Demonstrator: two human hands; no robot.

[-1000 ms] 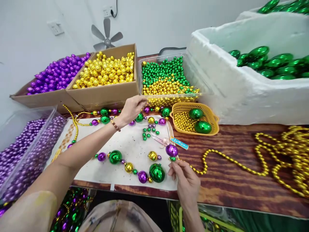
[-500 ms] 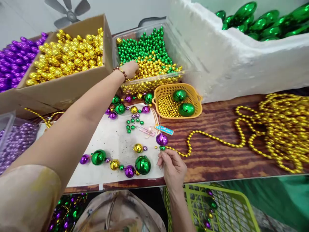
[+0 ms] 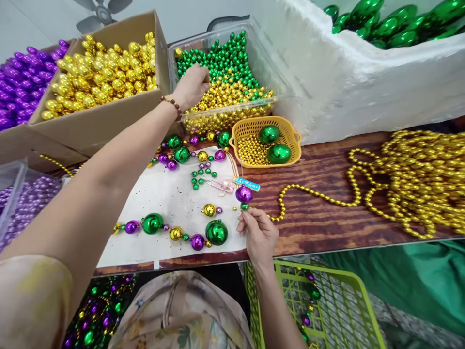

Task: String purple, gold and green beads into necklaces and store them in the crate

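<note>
My left hand [image 3: 194, 87] reaches over the clear plastic bin [image 3: 227, 107] of small green and gold beads. Its fingers are curled closed above the gold beads [image 3: 221, 94]; whatever they hold is hidden. Over the white cloth's right edge, my right hand [image 3: 260, 235] pinches the beaded string just below a small green bead [image 3: 244, 206]. A larger purple bead [image 3: 243, 194] sits directly above that one. Left of this hand lie a gold ball [image 3: 209, 210], a small light-purple bead [image 3: 219, 210] and a row of strung balls ending in a big green ball [image 3: 216, 232].
Pink thread snips [image 3: 221, 186], a blue label [image 3: 247, 183] and several small green beads lie on the white cloth [image 3: 145, 194]. A yellow basket [image 3: 267, 164] holds gold beads and two green balls. Cardboard boxes [image 3: 109, 107] stand left, a foam box [image 3: 348, 92] and gold bead strands [image 3: 428, 184] right.
My left hand has lifted up and slightly back from the gold beads in the bin. My right hand keeps its pinch at the small green bead. The whole view has shifted slightly.
</note>
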